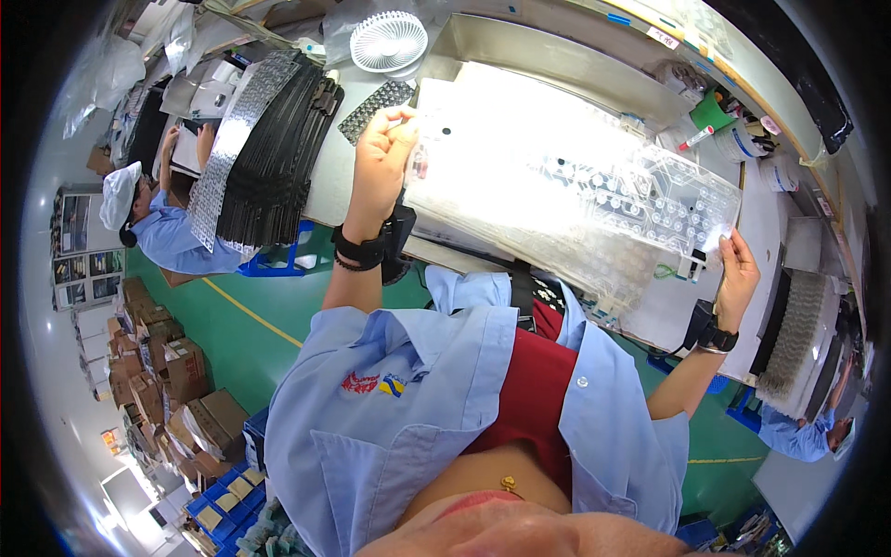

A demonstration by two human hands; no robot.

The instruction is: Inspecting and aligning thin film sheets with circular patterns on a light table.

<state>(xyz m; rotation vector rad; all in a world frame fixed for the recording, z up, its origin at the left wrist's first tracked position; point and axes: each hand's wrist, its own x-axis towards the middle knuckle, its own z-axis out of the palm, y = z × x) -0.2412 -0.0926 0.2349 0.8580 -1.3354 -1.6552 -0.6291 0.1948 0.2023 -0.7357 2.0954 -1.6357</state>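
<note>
A clear plastic film with printed circuit lines and round pads, like a keyboard membrane, lies stretched between my hands over a brightly lit work surface. My left hand pinches its left edge, thumb and fingers together. At its right end my right hand has the corner between thumb and fingers. Glare washes out the film's left and middle parts. Below it sits a stack of similar clear sheets, jutting out over the table's near edge. A small green loop shows near the right corner.
A white fan stands at the back left, beside a dark perforated sheet. Tall stacks of black sheets are at left, near a co-worker. A red-and-white marker and a green container are at back right.
</note>
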